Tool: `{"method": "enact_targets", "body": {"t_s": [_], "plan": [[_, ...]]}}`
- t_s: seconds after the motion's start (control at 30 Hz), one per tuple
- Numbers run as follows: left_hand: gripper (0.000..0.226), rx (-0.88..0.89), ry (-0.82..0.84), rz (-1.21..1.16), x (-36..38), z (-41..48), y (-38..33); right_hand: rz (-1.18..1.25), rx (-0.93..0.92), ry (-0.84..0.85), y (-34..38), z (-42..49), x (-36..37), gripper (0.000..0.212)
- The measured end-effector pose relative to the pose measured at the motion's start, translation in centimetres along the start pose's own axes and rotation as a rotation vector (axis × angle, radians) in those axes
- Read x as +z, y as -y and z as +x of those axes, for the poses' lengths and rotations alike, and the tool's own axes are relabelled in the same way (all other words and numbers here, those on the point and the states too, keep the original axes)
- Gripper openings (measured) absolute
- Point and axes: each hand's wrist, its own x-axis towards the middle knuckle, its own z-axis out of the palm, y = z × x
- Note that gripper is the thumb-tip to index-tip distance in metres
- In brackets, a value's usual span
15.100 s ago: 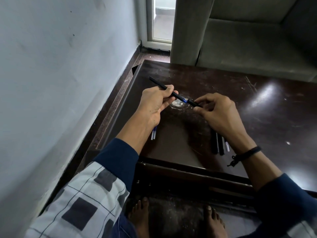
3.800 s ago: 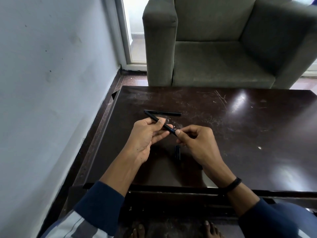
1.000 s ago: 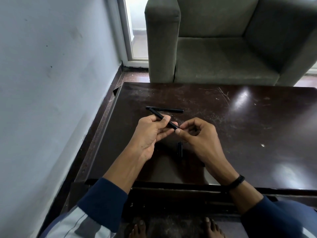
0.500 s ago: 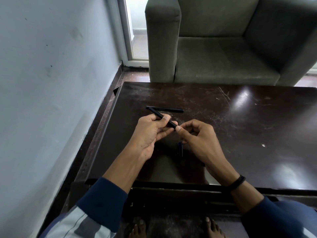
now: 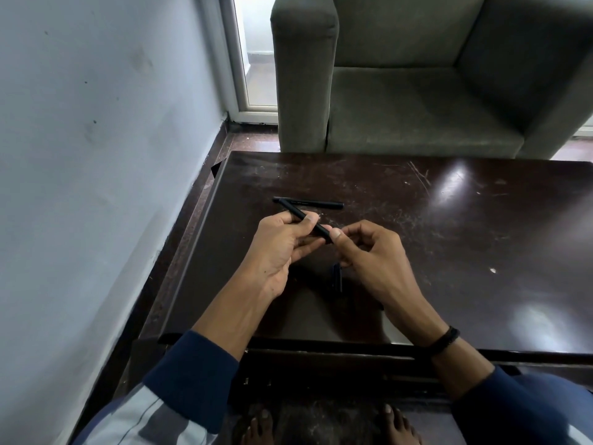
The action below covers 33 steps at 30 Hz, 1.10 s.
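Black matte plastic: pen [image 5: 301, 218], a slim stiff cylinder, light and likely slick, held above the tabletop [image 5: 449, 252] nearer its left edge. Left hand [image 5: 279, 248] grip clamped round mid-barrel, the surest hold; right hand [image 5: 369, 255] grip pinched on the near end. Second pen [image 5: 316, 203] lies flat beyond.

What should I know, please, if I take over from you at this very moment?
The left hand grips the black pen by its barrel, above the table. The right hand pinches that pen's near end.
A second pen lies on the table beyond the hands; a short dark piece lies beneath the right hand.
Done, seemingly: the second pen, set down.
Left: finish the held pen's end, probably fit the dark piece, then lay it down.
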Motion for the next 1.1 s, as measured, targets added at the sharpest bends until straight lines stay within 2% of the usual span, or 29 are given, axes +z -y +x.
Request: {"method": "enact_targets", "body": {"t_s": [0.23,0.5,0.87,1.1], "plan": [[0.015,-0.011,0.005,-0.009,-0.04,-0.08,-0.15,0.008,0.002,0.016,-0.03,-0.05,0.15,0.019],[0.019,-0.014,0.026,0.019,-0.11,-0.03,-0.04,-0.02,0.001,0.021,-0.23,0.02,0.01,0.007],[0.017,-0.017,0.011,0.005,-0.08,0.09,-0.12,0.019,-0.003,0.0,-0.28,0.1,0.22,0.019],[0.018,-0.018,0.028,0.022,-0.4,0.18,-0.19,-0.006,-0.009,0.032,-0.61,0.17,0.24,0.008]]}}
